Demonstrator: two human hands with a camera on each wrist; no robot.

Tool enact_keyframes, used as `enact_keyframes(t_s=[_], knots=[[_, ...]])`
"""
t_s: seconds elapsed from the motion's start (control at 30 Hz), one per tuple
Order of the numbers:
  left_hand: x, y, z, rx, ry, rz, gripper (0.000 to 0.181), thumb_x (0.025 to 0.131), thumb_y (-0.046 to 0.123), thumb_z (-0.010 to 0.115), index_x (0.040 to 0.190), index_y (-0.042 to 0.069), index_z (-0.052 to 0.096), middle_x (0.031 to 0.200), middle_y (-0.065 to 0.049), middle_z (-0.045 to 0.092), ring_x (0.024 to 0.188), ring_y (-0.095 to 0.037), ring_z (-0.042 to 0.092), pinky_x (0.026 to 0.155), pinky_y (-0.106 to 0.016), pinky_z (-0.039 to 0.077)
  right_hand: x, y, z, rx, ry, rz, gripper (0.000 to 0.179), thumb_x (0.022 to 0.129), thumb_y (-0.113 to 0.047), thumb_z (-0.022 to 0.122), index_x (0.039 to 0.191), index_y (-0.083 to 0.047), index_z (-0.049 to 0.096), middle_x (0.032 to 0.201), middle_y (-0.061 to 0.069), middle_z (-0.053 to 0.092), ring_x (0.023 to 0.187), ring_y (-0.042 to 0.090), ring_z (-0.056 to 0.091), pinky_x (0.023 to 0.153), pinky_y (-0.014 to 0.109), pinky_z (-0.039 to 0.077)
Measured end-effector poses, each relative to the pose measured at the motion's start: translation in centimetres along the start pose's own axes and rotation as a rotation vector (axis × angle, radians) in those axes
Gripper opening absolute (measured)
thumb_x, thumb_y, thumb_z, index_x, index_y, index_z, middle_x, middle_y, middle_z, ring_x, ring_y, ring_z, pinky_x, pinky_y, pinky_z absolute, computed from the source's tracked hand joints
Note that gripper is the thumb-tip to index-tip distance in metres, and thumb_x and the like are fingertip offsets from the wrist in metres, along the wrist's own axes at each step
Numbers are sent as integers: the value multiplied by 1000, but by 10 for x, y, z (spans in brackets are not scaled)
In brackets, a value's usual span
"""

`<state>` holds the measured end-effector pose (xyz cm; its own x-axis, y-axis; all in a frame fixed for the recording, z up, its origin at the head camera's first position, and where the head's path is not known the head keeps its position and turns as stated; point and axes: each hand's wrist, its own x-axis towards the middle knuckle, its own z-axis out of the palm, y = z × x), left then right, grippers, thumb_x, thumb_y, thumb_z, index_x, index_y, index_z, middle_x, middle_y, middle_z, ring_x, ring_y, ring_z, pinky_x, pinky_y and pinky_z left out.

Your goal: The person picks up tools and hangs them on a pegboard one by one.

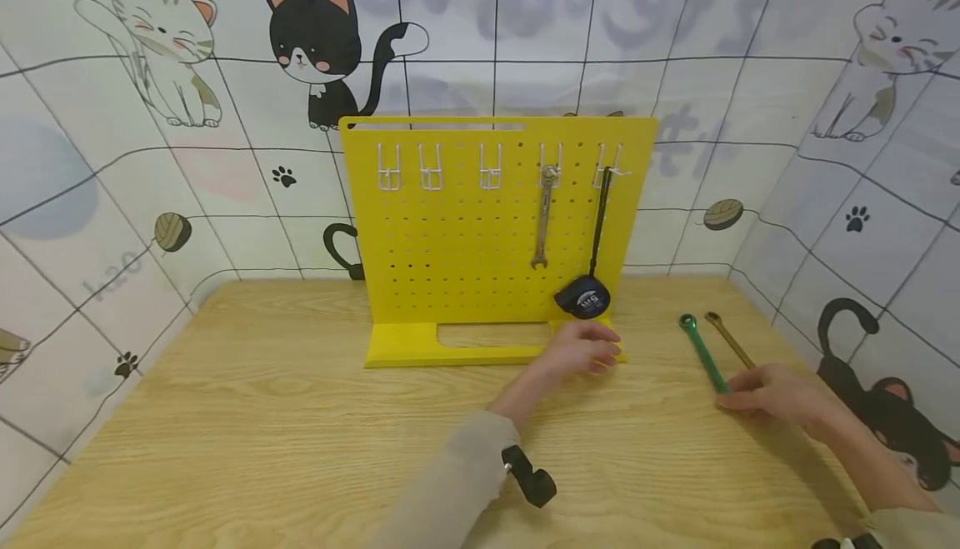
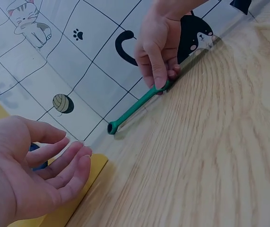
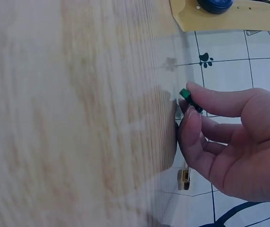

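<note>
white wall covering (image 1: 465,32) printed with a black tile grid wraps the back and both sides of the head view, with a black-and-white cartoon cat (image 1: 315,32) at upper left, a striped tan yarn ball (image 1: 173,232) at middle left and dark paw prints (image 1: 283,176). below it, a pale wood-grain table (image 1: 262,416) fills the lower half of the frame.

at the centre, against the back wall, stands a yellow perforated pegboard (image 1: 465,241) with a flat yellow base. five white wire hooks (image 1: 389,178) line its upper part. from the fourth, counting from the left of the frame, hangs a silver metal wrench (image 1: 544,220), jaw end down; from the fifth, a dark blue tape measure (image 1: 585,296) hangs by its black strap.

just below the tape measure, the left hand (image 1: 577,347) is over the right end of the base, fingers loosely bent and grasping nothing. at middle right, the right hand (image 1: 780,399) pinches the near end of a green metal wrench (image 1: 703,353) between thumb and fingers. beside that lies a gold-coloured metal wrench (image 1: 729,339), its near end hidden behind the right hand; whether they touch, i cannot tell.
</note>
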<state>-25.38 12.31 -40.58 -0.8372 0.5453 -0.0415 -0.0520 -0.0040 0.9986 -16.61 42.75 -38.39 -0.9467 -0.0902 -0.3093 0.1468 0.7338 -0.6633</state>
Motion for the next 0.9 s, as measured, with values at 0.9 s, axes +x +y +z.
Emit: enact_keyframes(t_s=[0.9], knots=[[19,-14,67,-361,-24,-129,27,93,-10,60,119,-14,55,109,-38,65,111,-50,63,92,-45,56,-3,-11,30,316,-239,-146,42,104,-12,57,122,24,43,94,11,62,81,15,63,71,30,58]])
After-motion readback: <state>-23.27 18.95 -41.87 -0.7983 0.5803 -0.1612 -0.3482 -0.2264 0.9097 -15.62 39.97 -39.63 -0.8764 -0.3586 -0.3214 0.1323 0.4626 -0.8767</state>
